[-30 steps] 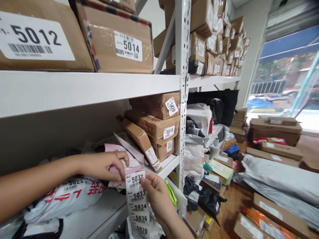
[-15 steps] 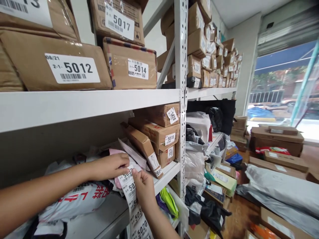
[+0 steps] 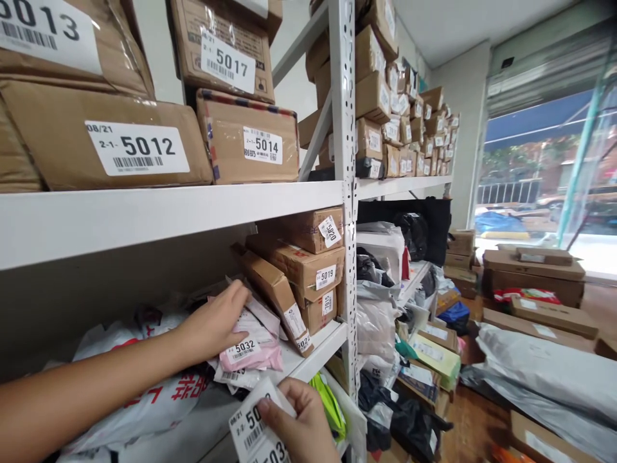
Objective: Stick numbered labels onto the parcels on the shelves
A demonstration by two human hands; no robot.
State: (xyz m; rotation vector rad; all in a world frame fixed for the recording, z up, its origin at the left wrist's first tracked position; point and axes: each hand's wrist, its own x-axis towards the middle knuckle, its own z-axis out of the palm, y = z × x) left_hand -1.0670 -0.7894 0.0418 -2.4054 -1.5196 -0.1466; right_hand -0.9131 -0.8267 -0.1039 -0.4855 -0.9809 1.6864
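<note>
My right hand (image 3: 301,421) pinches a strip of white number labels (image 3: 251,424) between thumb and fingers, below the lower shelf's front edge. My left hand (image 3: 219,321) grips a soft pink parcel bag (image 3: 272,360), with its fingers over the top and its thumb at the front. A label reading 5032 (image 3: 242,347) sits on that bag's front end. Beneath the pink bag lies another parcel whose label is partly covered. To the left, under my forearm, is a white plastic bag (image 3: 187,392) with red characters.
Cardboard boxes marked 5019 (image 3: 313,257) and 5022 (image 3: 274,286) stand right of the bags. Above runs a white shelf beam (image 3: 168,215) carrying boxes labelled 5012 (image 3: 144,138) and 5014 (image 3: 253,138). A perforated upright (image 3: 348,270) divides the racks. Parcels cover the floor at right.
My left hand has left the label strip and now lies on the pink bag, where the 5032 label is stuck. My right hand has moved down, holding the strip.
</note>
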